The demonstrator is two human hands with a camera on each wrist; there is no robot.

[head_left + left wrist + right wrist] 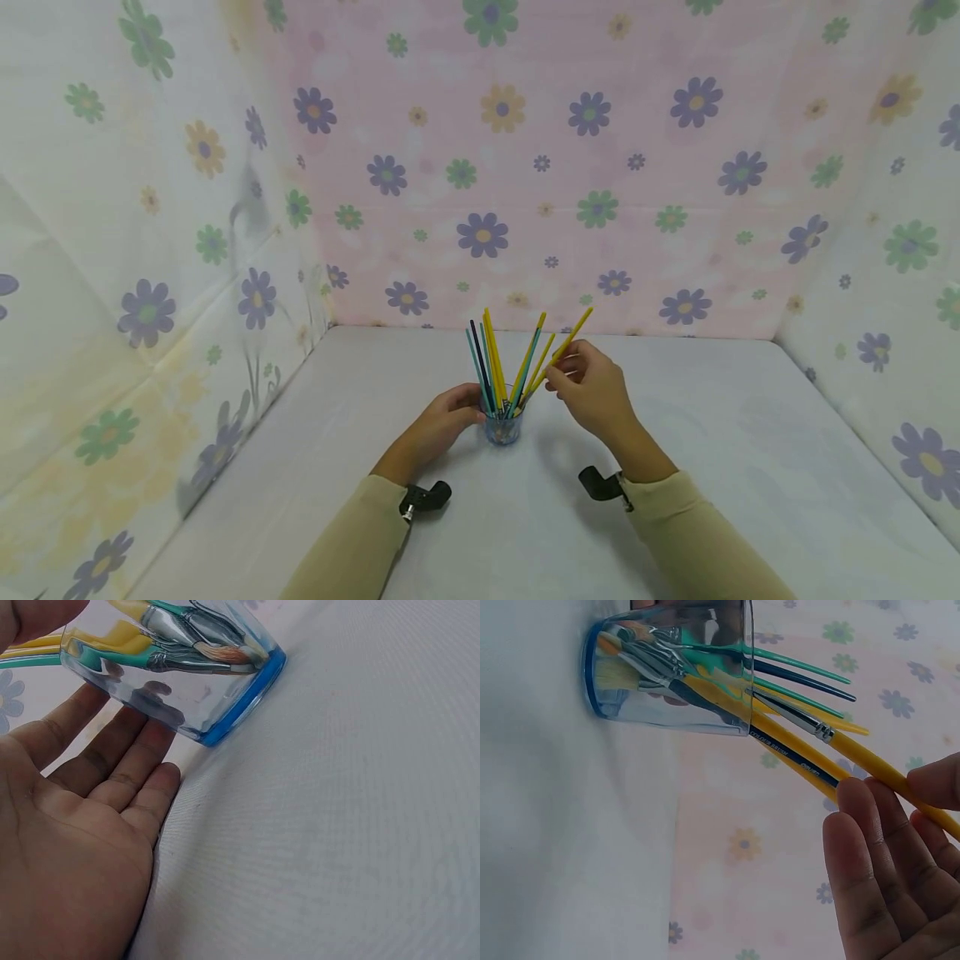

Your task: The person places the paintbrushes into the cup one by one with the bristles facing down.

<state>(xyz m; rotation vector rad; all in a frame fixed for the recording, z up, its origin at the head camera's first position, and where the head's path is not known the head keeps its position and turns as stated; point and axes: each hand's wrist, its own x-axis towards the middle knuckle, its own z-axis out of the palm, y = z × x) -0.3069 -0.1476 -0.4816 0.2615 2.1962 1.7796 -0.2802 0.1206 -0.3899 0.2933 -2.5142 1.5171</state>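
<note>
A clear plastic cup with a blue base stands upright on the table. Several paintbrushes with yellow, teal and dark handles lean in it, bristles down. My left hand holds the cup from its left side, thumb on one side and fingers on the other. Right of the cup, my right hand pinches a yellow paintbrush by its handle between thumb and fingers. That brush slants, its metal ferrule by the cup's rim and its tip overlapping the cup's mouth; how deep the tip sits I cannot tell.
The white tabletop spreads around the cup. A flowered pink cloth hangs along its back edge, and flowered white cloths close both sides. Black wrist camera mounts stick out over the table from both sleeves.
</note>
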